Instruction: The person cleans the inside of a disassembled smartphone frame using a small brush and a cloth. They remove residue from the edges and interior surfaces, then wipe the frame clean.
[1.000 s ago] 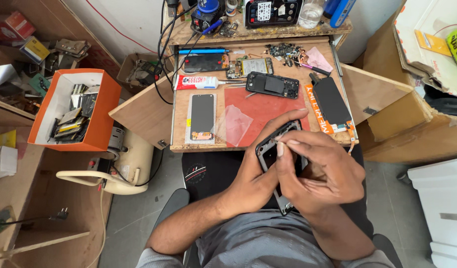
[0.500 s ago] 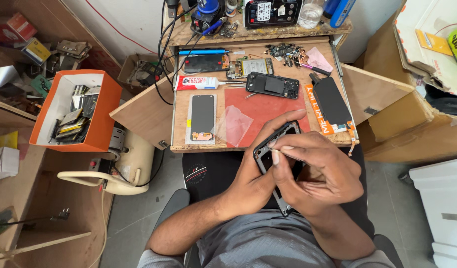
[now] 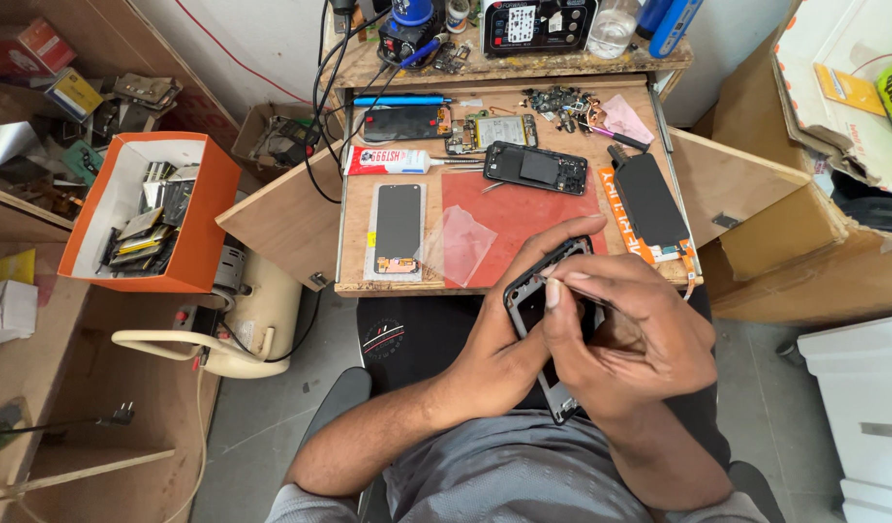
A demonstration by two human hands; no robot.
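This is a small phone-repair workshop. The wooden desk [image 3: 369,261] is strewn with opened phones [image 3: 535,167], a loose screen [image 3: 399,229], a red work mat [image 3: 523,218], a glue tube [image 3: 393,160] and tiny parts [image 3: 562,102]. An orange box [image 3: 199,208] of scrap parts sits alongside, with cables [image 3: 330,87] and bench equipment [image 3: 538,21] at the back.

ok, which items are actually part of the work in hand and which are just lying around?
In hand:
- phone frame, gripped by left hand
- thin tool, in right hand

Lying about:
- glue tube
- phone screen
- clear film
- orange box
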